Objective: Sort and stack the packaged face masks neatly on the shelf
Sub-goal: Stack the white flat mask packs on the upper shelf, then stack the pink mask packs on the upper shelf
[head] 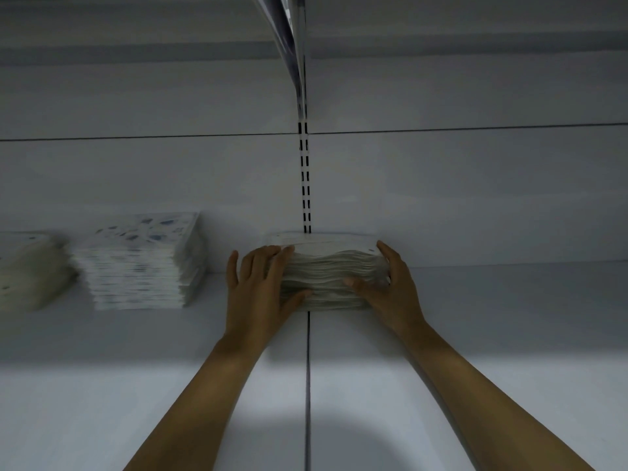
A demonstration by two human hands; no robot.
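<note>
Pressing in from both sides, the person's bare hands are bracketing a stack of white packaged face masks point(326, 270). The stack is sitting at the back of a flat white shelf point(492, 334), touching the pale back panel point(475, 198) and lying across the dark seam point(308, 368) between two shelf boards. The left grip point(258, 287) is lying wide, its fingers straight and splayed against the stack's left end while its thumb is resting on the front face; it is clasping nothing. The right grip point(390, 287) is cupping the stack's right front corner, fingers bending round the right end and thumb stretching across the front edges of the packets. Both bare forearms are reaching up from the lower edge of the view. A white slotted upright strip point(304, 185) is running up the back panel directly behind the stack, and a shiny metal bracket point(289, 35) is jutting forward above it. Well apart to the left, a squared pile of white packets with blue speckled print point(136, 266) is standing on the same shelf, and just beside that a blurred cream-coloured pile point(30, 270) is sitting at the frame's edge.
</note>
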